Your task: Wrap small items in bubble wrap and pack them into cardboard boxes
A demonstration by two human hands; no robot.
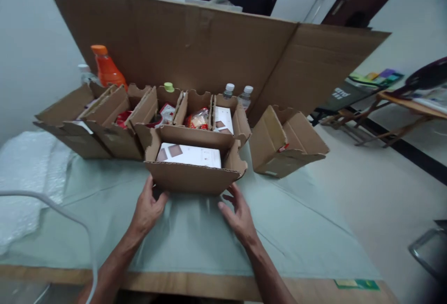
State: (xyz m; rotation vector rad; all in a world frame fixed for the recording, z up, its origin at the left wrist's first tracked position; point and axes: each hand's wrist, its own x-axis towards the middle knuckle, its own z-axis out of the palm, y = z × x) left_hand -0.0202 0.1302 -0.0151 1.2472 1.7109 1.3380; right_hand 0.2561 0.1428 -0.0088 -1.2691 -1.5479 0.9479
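A cardboard box (195, 179), open at the top, stands in front of me with a white carton (190, 156) lying inside it. The carton has brown squares printed at its left end. My left hand (148, 208) grips the lower left corner of the box, thumb toward the front and fingers along the side. At the lower right corner, my right hand (239, 213) has its fingers against the box, partly hidden, with its thumb just below the front edge. Behind stands a row of similar boxes, among them one with another white carton (223, 120) and one with a snack packet (199, 118).
A separate cardboard box (284, 143) stands to the right. Behind the row rise a large cardboard panel (216, 48) and an orange bottle (110, 69). Bubble wrap (28, 173) and a grey cable (63, 211) lie left on the green cloth (195, 243).
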